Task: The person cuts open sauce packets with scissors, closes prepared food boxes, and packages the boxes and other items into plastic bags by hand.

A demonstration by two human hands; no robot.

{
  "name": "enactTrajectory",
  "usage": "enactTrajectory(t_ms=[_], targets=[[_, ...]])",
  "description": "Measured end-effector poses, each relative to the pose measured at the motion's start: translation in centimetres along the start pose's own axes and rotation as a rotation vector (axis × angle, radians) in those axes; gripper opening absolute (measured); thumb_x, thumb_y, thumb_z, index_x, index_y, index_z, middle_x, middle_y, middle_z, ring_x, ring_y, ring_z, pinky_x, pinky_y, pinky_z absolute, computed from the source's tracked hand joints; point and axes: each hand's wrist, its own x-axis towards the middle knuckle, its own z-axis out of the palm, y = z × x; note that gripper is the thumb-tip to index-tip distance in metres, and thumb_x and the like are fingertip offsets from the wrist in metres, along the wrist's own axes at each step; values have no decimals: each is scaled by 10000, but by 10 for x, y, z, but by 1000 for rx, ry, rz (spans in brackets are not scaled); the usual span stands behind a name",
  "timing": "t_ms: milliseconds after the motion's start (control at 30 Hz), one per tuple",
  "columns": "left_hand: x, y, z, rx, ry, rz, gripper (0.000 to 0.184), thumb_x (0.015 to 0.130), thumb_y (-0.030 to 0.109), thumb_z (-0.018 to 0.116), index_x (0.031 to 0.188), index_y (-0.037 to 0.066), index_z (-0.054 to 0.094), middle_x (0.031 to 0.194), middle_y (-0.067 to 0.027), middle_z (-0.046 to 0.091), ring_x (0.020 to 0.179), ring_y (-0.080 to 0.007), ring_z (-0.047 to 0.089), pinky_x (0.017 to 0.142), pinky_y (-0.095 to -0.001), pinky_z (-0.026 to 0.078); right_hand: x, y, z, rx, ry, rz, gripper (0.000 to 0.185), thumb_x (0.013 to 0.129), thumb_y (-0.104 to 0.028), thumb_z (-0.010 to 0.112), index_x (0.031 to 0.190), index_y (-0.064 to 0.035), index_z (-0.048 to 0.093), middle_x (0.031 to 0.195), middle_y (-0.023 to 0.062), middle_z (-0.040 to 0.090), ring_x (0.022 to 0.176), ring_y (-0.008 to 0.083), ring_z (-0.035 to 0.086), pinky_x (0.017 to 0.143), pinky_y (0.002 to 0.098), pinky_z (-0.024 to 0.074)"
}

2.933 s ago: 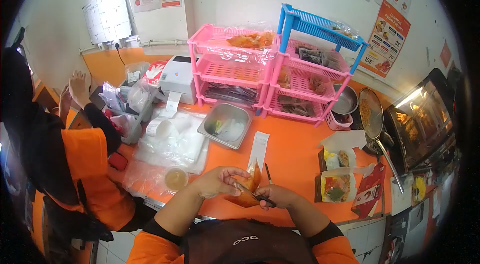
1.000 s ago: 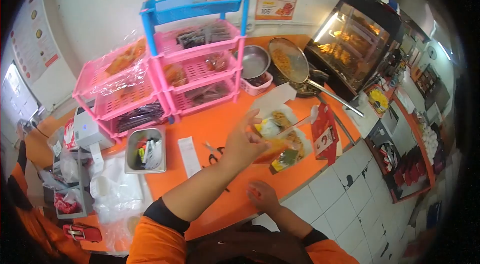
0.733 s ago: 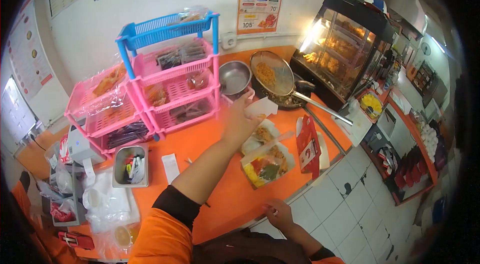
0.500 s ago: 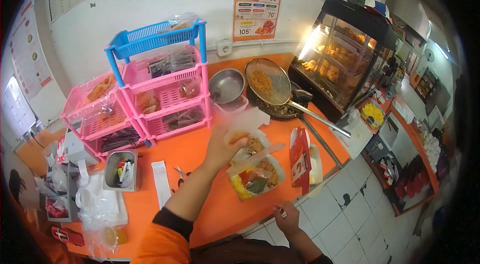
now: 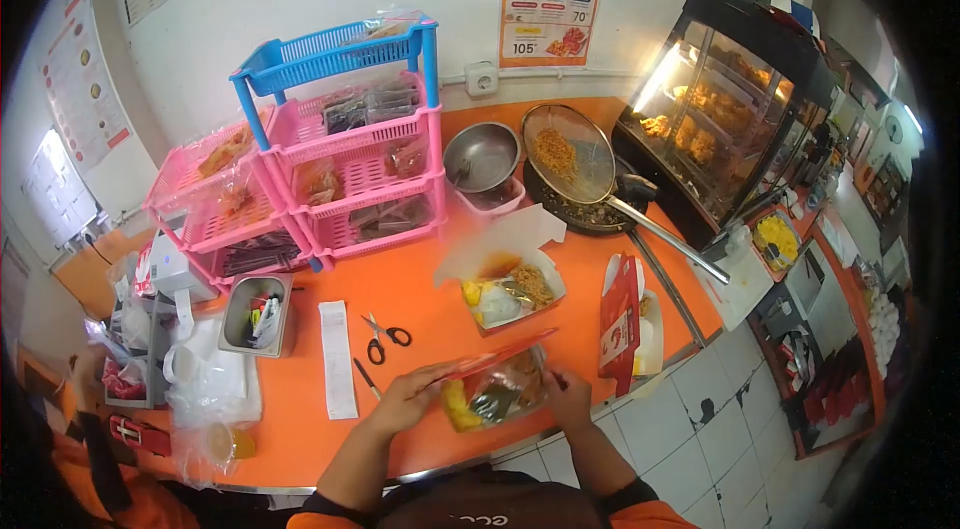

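Note:
Close to the table's near edge is a paper food box [image 5: 507,418], its red-edged lid [image 5: 490,357] partly folded over. Yellow food and clear plastic packets show inside. My left hand [image 5: 408,403] grips the box's left side by the lid. Against the right side, my right hand [image 5: 568,401] has its fingers closed on the edge. Just beyond sits a second food box [image 5: 515,320], lid up, with rice, yellow pieces, brown crumbs and a packet inside.
Scissors [image 5: 378,339] and a receipt [image 5: 338,359] lie left. A red box [image 5: 620,319] stands right. Behind are pink baskets [image 5: 375,239], a metal bowl [image 5: 482,164], a strainer [image 5: 570,154] over a pan, and a lit food warmer [image 5: 715,119]. Another person's arm [image 5: 90,409] shows far left.
My left hand has come back from the far box to the near one, and my right hand has moved up to it. The near box is closer to me, its lid folding over.

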Motion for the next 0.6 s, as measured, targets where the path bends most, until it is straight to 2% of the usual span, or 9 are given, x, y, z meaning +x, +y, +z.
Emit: enactTrajectory(t_ms=[67,133,200,233,267,333,433,533,600], targets=[[-25,6,-15,-117,31,-134,310,904,50,397,1184,4,521,1172,-109,544,1103,-211,495,941,-295,371,-19,-6,5,180,75,-85,355,799,-179,632,1079,16,536,745,92,593,691,199,594,682,282,466],[-43,8,-28,-307,45,-271,305,917,101,402,1179,2,523,1158,-93,545,1118,-207,482,942,-291,369,-7,-64,-4,-58,282,-423,357,765,-215,658,1012,24,560,841,124,591,760,251,591,726,319,469],[-48,-3,-31,-365,58,-321,320,929,161,407,1195,18,510,1096,-52,555,1044,-169,496,911,-281,373,15,-85,-6,-229,157,-611,376,739,-241,677,987,18,564,947,139,575,854,266,574,765,336,459],[-46,-8,-32,-382,80,-382,328,930,174,410,1204,19,502,1076,-43,554,1016,-156,494,897,-278,374,26,-77,-8,-272,-69,-627,391,729,-249,684,995,8,556,1005,139,559,914,256,559,781,334,448],[-46,-8,-33,-399,101,-444,336,932,187,413,1212,20,494,1057,-35,553,987,-144,492,883,-275,375,34,-87,-13,-348,-315,-446,367,741,-247,676,979,0,545,995,123,547,922,237,544,784,325,434],[-40,1,-21,-525,260,-375,309,942,224,399,1144,23,518,952,-20,552,846,-97,472,769,-250,395,48,-106,-18,-484,-789,-74,322,764,-242,659,948,-16,524,974,91,524,937,200,512,791,308,406],[-21,-8,3,-619,487,-209,293,939,262,420,1040,12,536,878,-18,554,780,-81,472,703,-232,407,43,-65,14,385,-626,-372,241,837,-253,592,888,-43,486,830,32,481,831,142,484,741,261,377],[-6,-8,30,-536,650,-211,280,902,283,515,936,6,544,805,-23,559,716,-82,486,656,-229,422,4,-103,50,483,-118,-5,210,898,-264,512,852,-64,464,768,-10,423,786,99,440,736,229,356],[0,-10,36,-600,672,-306,289,861,290,592,895,7,547,763,-27,558,681,-88,492,636,-233,432,-3,-97,70,554,7,-73,217,903,-286,505,869,-73,475,787,-14,451,782,89,448,729,222,362]])
